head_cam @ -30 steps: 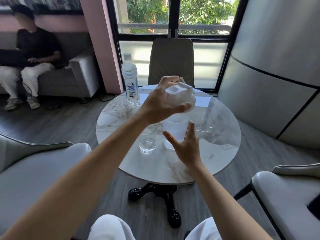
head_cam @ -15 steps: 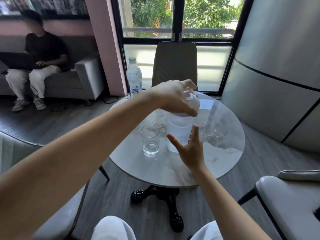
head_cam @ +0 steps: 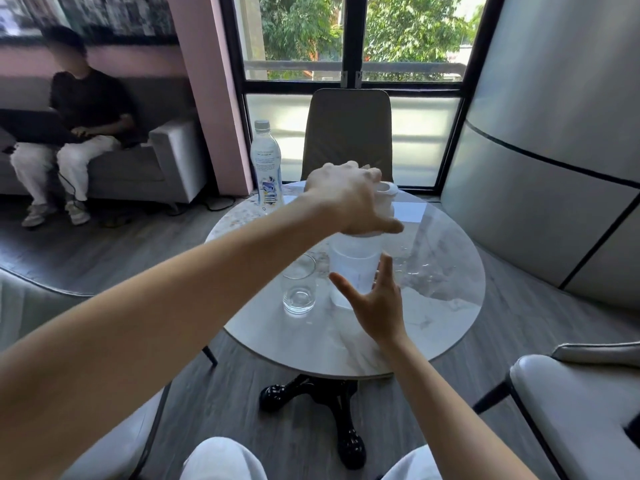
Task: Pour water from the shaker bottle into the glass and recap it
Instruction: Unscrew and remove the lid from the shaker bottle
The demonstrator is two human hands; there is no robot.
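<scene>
A translucent white shaker bottle [head_cam: 353,265] stands upright on the round marble table [head_cam: 433,313]. My left hand [head_cam: 349,199] is closed over its white lid [head_cam: 386,190], which sits on top of the bottle. My right hand [head_cam: 375,299] hovers just in front of the bottle's lower body, fingers spread and holding nothing; I cannot tell if it touches. A clear glass [head_cam: 299,284] with a little water in the bottom stands just left of the shaker.
A capped plastic water bottle [head_cam: 266,164] stands at the table's far left edge. A brown chair [head_cam: 348,133] is behind the table, grey armchairs at left and right. A person sits on a sofa at far left.
My left hand brought the lid down from above the bottle onto its top. The right hand stayed open by the bottle. The camera view shifted slightly.
</scene>
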